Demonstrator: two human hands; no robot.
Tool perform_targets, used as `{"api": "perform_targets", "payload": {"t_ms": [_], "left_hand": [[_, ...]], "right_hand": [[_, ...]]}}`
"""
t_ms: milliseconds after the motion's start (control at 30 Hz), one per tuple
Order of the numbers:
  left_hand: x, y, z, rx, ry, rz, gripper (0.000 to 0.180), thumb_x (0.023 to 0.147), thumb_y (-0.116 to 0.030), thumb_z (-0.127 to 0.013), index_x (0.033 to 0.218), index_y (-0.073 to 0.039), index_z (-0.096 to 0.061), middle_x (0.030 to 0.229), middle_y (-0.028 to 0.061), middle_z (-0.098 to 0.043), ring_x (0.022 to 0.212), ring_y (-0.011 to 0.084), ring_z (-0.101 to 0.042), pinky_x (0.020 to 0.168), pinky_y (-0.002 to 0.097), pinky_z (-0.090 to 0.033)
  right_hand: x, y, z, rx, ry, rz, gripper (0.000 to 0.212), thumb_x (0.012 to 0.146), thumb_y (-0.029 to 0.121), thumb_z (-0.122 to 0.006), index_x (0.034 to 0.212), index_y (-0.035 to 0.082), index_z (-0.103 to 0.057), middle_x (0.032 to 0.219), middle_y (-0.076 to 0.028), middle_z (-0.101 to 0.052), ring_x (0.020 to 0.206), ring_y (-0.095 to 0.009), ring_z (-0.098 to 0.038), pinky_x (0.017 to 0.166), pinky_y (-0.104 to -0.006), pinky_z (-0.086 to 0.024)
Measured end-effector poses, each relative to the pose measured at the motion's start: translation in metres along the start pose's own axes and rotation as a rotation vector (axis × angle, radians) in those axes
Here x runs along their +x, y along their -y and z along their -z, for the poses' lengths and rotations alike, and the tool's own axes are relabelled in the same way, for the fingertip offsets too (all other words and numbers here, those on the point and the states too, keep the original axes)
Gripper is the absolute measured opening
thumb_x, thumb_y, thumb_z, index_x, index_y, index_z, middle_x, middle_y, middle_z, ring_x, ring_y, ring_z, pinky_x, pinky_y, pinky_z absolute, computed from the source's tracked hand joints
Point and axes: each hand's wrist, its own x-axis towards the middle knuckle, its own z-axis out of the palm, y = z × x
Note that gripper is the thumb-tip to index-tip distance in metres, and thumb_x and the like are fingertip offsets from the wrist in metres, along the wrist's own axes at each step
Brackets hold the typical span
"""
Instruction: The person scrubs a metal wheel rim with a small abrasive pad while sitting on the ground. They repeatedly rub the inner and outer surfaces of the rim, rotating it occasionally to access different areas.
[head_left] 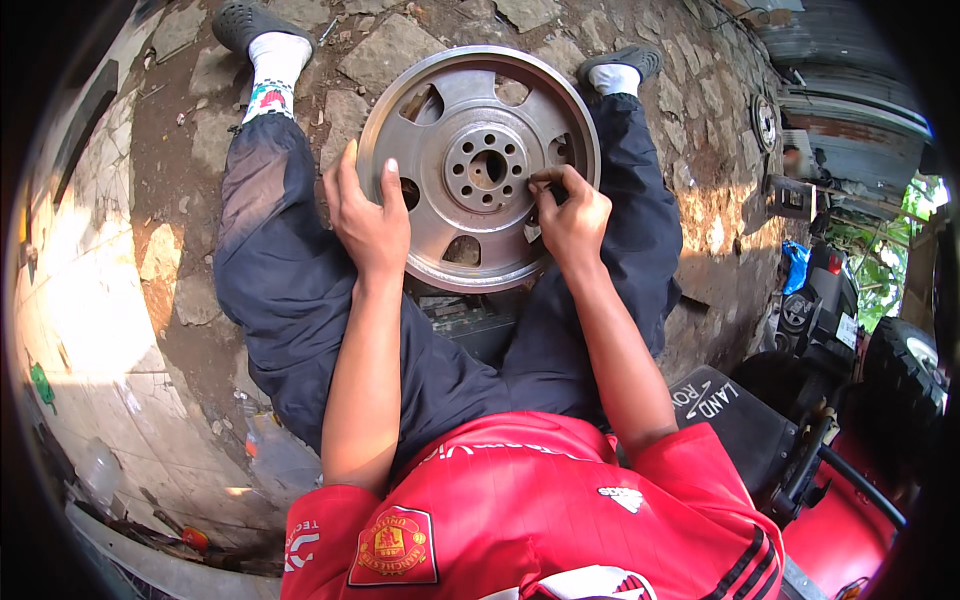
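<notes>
A bare metal wheel rim (477, 208) sits between my lower legs, its dull grey-brown face toward me. It has several large openings around a central hub disc (470, 175) with a ring of small bolt holes. My left hand (370, 222) straddles the rim's left edge, fingers along the outside and thumb over the face. My right hand (572, 215) is closed at the right of the hub, fingertips pinched against the metal. What those fingers hold, if anything, is too small to make out. A small pale patch shows just below them.
Uneven stone and dirt ground (375, 50) lies around the wheel. Pale tiles (85, 320) are at the left. A dark box-like object (470, 325) lies beneath the wheel. At the right are a black seat (725, 405), a knobbly tyre (905, 370) and a blue plastic bag (795, 265).
</notes>
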Motion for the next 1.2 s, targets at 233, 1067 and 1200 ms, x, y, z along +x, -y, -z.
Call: {"api": "perform_targets", "payload": {"t_ms": [233,1067,1200], "left_hand": [[0.001,-0.002,0.003,-0.018,0.022,0.012,0.058,0.092,-0.016,-0.082,0.143,0.001,-0.061,0.131,0.0250,-0.064,0.123,0.0433,-0.065,0.106,0.0503,-0.052],[0.003,-0.004,0.001,0.009,0.011,0.015,0.057,0.092,-0.017,-0.081,0.143,0.001,-0.061,0.130,0.0249,-0.065,0.122,0.0438,-0.064,0.105,0.0508,-0.053],[0.002,-0.001,-0.001,0.038,-0.002,-0.027,0.057,0.092,-0.015,-0.080,0.143,0.001,-0.061,0.130,0.0248,-0.065,0.122,0.0441,-0.064,0.105,0.0511,-0.053]], "right_hand": [[0.030,0.009,-0.009,0.034,-0.078,-0.050,0.012,0.087,0.008,-0.082,0.099,0.006,-0.080,0.089,-0.016,-0.080,0.083,-0.034,-0.080,0.079,-0.0395,-0.061],[0.004,0.006,-0.015,0.073,-0.112,-0.194,0.012,0.091,0.009,-0.080,0.101,0.004,-0.082,0.085,-0.010,-0.082,0.074,-0.016,-0.077,0.072,-0.0325,-0.060],[0.036,0.021,-0.012,0.033,-0.092,-0.264,0.010,0.086,0.009,-0.080,0.095,0.005,-0.082,0.083,-0.015,-0.079,0.075,-0.026,-0.079,0.077,-0.0404,-0.060]]}}
